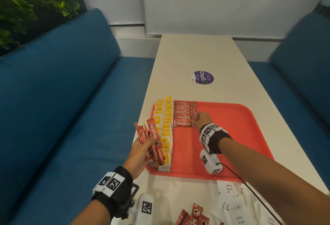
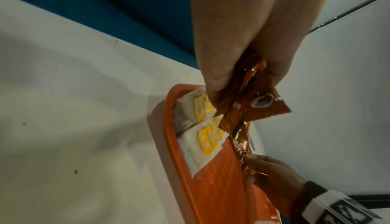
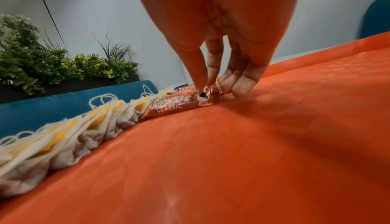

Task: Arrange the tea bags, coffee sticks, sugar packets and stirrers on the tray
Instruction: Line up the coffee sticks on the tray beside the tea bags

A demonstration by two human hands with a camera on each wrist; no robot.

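Meanwhile, right hand [image 1: 202, 119] fingers [image 3: 202, 77] pinch the nearest coffee stick [image 3: 179, 105] on the tray [image 1: 232, 135] — left hand [image 1: 141, 151] grips a bundle of sticks [image 1: 151, 139].

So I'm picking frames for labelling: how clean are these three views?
Head view: sharp, wide-angle bending at the edges. Left wrist view: dim, the left hand and its coffee sticks soft. Right wrist view: right hand blurred, glare on the tray.
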